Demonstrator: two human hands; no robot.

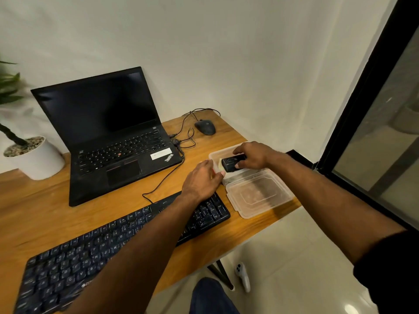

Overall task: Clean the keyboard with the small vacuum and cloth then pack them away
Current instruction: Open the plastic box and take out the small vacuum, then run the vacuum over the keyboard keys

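A black external keyboard (95, 252) lies along the front of the wooden desk. At the desk's right end stands a clear plastic box (223, 152). My right hand (254, 155) grips a small black vacuum (231, 163) over the box. A pale yellow cloth (220, 165) shows just under the vacuum, inside the box. My left hand (201, 182) rests against the box's near left wall, fingers on its rim. The box's clear lid (258, 194) lies flat on the desk in front of the box.
An open black laptop (113, 141) stands behind the keyboard, with a wired mouse (205, 126) and loose cables to its right. A white plant pot (36, 157) sits far left. The desk edge (267, 227) drops to a tiled floor; a white controller (242, 276) lies below.
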